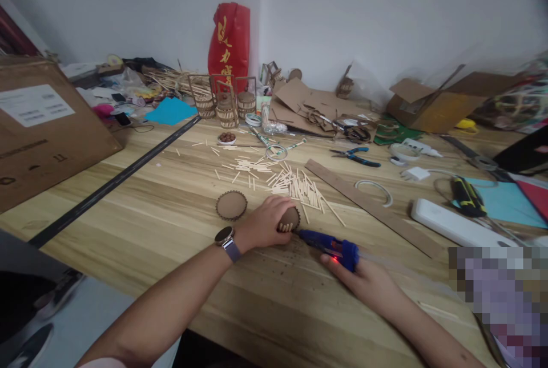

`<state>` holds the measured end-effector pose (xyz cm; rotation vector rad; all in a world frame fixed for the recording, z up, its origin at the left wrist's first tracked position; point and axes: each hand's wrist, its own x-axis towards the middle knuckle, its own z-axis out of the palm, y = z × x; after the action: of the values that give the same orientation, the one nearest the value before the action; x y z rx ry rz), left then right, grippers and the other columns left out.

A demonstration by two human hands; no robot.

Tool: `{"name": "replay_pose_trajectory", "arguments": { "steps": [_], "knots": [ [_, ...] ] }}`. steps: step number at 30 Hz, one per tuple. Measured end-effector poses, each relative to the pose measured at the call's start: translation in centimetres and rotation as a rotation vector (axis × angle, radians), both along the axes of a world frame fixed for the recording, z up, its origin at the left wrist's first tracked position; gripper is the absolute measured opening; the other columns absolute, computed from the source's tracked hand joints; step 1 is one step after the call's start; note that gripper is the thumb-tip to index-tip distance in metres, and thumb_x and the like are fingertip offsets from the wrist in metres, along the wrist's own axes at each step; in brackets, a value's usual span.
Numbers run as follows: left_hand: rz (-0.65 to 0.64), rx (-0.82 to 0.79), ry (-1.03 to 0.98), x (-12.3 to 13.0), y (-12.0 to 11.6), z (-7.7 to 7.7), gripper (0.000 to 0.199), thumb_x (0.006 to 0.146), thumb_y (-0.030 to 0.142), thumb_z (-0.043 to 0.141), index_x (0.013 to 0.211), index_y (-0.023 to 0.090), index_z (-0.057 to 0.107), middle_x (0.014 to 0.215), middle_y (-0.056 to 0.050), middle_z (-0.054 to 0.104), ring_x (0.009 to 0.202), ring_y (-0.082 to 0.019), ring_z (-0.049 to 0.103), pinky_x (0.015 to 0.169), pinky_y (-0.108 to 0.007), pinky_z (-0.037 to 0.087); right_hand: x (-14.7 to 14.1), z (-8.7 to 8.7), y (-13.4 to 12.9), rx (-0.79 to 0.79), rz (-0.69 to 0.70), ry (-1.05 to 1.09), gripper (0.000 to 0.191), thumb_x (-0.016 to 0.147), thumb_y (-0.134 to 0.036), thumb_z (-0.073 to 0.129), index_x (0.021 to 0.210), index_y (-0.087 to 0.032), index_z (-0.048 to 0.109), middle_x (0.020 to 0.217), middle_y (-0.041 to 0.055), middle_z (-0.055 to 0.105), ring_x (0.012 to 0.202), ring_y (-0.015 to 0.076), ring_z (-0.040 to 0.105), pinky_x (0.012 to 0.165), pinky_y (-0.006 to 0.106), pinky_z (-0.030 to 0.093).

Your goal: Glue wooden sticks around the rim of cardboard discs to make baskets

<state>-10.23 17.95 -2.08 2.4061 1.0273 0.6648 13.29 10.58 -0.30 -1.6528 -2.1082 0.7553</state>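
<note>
Between its thumb and fingers, my left hand [269,222] grips a small round cardboard piece [289,218] that is tilted up, with a few short sticks along its lower edge. My right hand [363,279] is wrapped round a blue hot glue gun [327,244] with a glowing red light. The gun's nozzle points left and reaches the edge of the round piece; whether it touches cannot be made out. Left of my left hand, a cardboard disc with a notched rim [231,206] lies flat. Beyond the hands, loose short wooden sticks [295,185] are heaped on the table.
Small stick baskets with tall handles [226,108] stand at the back before a red bag [230,43]. To the right lie a cardboard strip [368,205], pliers [355,156] and a white power strip [458,222]. A large carton [51,128] stands left.
</note>
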Motion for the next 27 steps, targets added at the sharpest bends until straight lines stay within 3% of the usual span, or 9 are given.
{"name": "replay_pose_trajectory", "arguments": {
  "steps": [12,18,23,27],
  "knots": [
    [-0.011,-0.006,0.001,0.0,0.0,0.2,0.067,0.068,0.018,0.07,0.13,0.015,0.047,0.138,-0.014,0.048,0.131,-0.028,0.039,0.112,-0.043,0.033,-0.1,-0.5,0.0,0.067,-0.022,0.017,0.044,0.083,-0.057,0.045,0.093,-0.025,0.074,0.094,0.0063,0.077,0.092,0.0289,0.069,0.077,0.035,0.055],
    [-0.018,-0.005,-0.008,0.0,0.0,0.1,0.067,0.068,0.017,0.069,0.131,0.019,0.046,0.138,-0.012,0.048,0.131,-0.028,0.04,0.112,-0.044,0.033,-0.2,-0.9,-0.1,0.049,-0.054,0.02,0.045,0.081,-0.059,0.045,0.09,-0.024,0.073,0.089,0.0071,0.077,0.086,0.0298,0.069,0.074,0.036,0.054],
    [-0.012,-0.011,-0.015,0.0,0.0,0.2,0.067,0.069,0.018,0.07,0.131,0.016,0.046,0.138,-0.013,0.048,0.131,-0.028,0.039,0.113,-0.044,0.032,0.2,-0.8,0.4,-0.058,-0.183,0.111,0.046,0.077,-0.063,0.049,0.087,-0.024,0.073,0.084,0.0067,0.074,0.083,0.0286,0.067,0.071,0.035,0.051],
    [-0.012,-0.015,-0.017,0.0,0.1,0.1,0.067,0.069,0.018,0.069,0.131,0.019,0.045,0.139,-0.012,0.047,0.132,-0.028,0.039,0.112,-0.045,0.032,1.4,0.0,1.0,-0.255,-0.214,0.337,0.056,0.07,-0.073,0.055,0.076,-0.019,0.069,0.063,0.0032,0.063,0.059,0.0184,0.056,0.052,0.028,0.042]
  ]
}}
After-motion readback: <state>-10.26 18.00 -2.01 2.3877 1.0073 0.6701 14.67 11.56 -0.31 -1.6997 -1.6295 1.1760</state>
